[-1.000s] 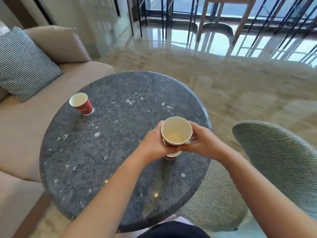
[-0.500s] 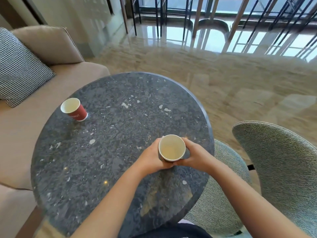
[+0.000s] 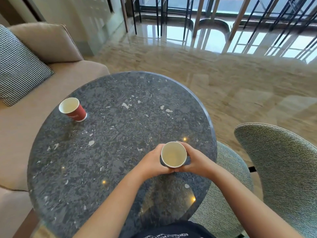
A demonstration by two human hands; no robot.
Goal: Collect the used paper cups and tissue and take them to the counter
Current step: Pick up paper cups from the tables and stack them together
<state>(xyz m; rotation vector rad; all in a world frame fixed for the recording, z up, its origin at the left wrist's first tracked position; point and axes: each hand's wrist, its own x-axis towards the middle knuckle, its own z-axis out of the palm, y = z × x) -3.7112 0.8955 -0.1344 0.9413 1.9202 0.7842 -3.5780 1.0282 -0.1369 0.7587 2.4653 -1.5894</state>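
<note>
The left hand (image 3: 152, 162) and right hand (image 3: 197, 160) are clasping the near cup (image 3: 173, 154) at four o'clock, probably steadying it; the red cup (image 3: 72, 109) is sitting at ten.

Round dark stone table (image 3: 120, 152) fills the middle of the frame, speckled grey, with a glossy top that picks up a few small warm light spots. A beige sofa (image 3: 25, 134) runs down the left side, with a black-and-white houndstooth cushion (image 3: 18, 66) on it at the upper left. A grey-green tweedy chair (image 3: 283, 169) sits at the lower right, just beside the table. The floor (image 3: 240, 83) is polished beige marble, super shiny, mirroring the bright windows (image 3: 223, 4) along the top edge. There's a pale wall (image 3: 68, 11) at the top left.
</note>
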